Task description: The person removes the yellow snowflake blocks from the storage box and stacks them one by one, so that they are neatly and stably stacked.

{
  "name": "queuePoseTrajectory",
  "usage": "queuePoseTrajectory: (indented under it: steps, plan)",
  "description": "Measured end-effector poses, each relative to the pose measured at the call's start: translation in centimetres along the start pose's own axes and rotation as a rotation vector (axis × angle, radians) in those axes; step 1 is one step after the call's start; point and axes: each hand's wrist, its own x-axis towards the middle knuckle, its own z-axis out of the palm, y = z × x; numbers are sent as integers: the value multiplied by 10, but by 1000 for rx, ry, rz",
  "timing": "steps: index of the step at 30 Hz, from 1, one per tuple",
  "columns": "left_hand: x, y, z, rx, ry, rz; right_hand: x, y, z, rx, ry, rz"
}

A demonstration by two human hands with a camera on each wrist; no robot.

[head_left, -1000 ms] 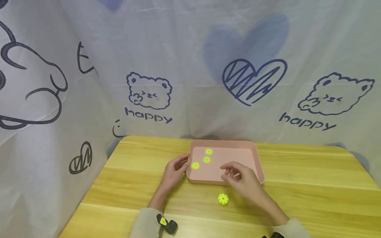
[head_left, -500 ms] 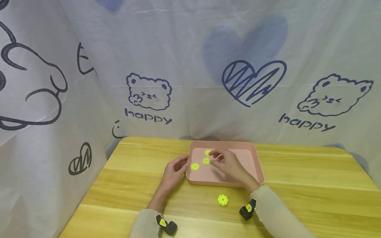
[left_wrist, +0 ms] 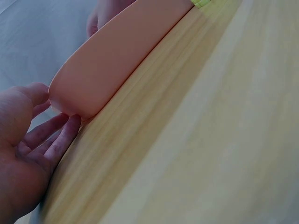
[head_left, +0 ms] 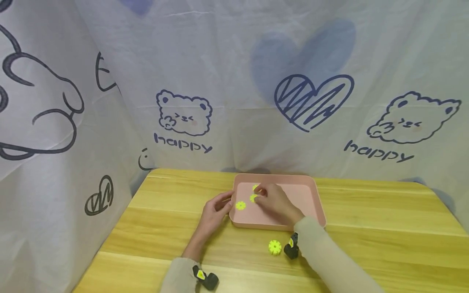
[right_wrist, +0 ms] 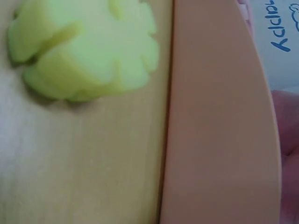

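A shallow pink tray (head_left: 298, 197) sits on the table. My left hand (head_left: 215, 213) rests its fingers at the tray's left end; in the left wrist view those fingers (left_wrist: 63, 140) touch the outer wall at its corner. Over the tray's left half reaches my right hand (head_left: 275, 201), thumb and forefinger apart, tips right at two yellow notched discs, the middle one (head_left: 253, 198) and the far one (head_left: 255, 187), both partly hidden. Another disc (head_left: 240, 205) lies near the left wall. In front of the tray is a thicker yellow flower-shaped notched piece (head_left: 275, 247).
The wooden table (head_left: 384, 228) extends to both sides and in front of the tray. A white cloth (head_left: 234, 81) with bear and heart drawings hangs behind and at the left. Black wrist cameras (head_left: 292, 246) sit at both sleeves.
My right hand has moved left and away from me over the tray, from its front right part to the middle and far discs. The left hand stays at the tray's end.
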Motion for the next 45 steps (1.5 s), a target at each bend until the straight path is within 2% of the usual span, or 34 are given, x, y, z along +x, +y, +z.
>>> queuePoseTrajectory:
  steps: [5, 12, 17, 23, 32, 35, 40, 45]
  plan:
    - [1, 1, 1, 2, 4, 5, 1, -2, 0, -62, 2, -25]
    - [1, 2, 1, 3, 0, 0, -1, -3, -2, -30, -12, 4]
    - [0, 2, 1, 10, -1, 3, -11, -5, -7, 72, -12, 12]
    - [-1, 1, 2, 15, -4, 6, -28, -5, -18, 266, -36, 92]
    - [1, 1, 2, 10, -8, 21, -56, -3, -35, 224, 68, 29]
    - [2, 0, 3, 17, -19, 29, -67, -4, -40, 283, 86, 38]
    - [1, 0, 4, 23, -28, 26, -86, -3, -45, 441, 72, 48]
    - [-2, 0, 2, 28, -7, 23, -103, -2, -46, 486, 96, 3]
